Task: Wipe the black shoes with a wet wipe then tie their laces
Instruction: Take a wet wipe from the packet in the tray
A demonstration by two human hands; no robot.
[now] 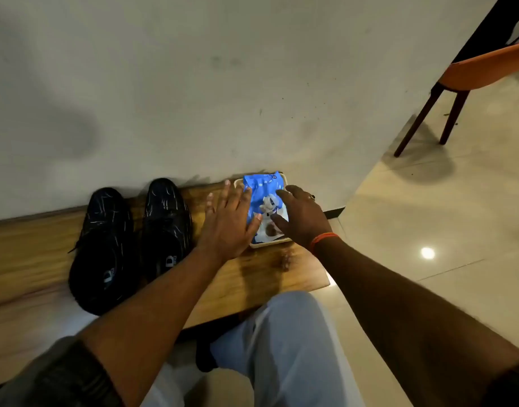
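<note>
Two black shoes stand side by side on a low wooden bench point(261, 274), toes toward the wall: the left shoe point(104, 248) and the right shoe point(167, 227), laces loose. To their right a blue wet-wipe pack point(264, 201) lies in a shallow cream tray point(271, 243). My left hand point(227, 221) rests flat with spread fingers on the pack's left edge. My right hand point(301, 215), fingers apart, touches the pack's right side. Neither hand holds anything.
A pale wall rises right behind the bench. An orange chair with dark wooden legs point(457, 92) stands on the glossy tiled floor point(443, 230) at the upper right. My knee in light trousers point(281, 348) is just in front of the bench.
</note>
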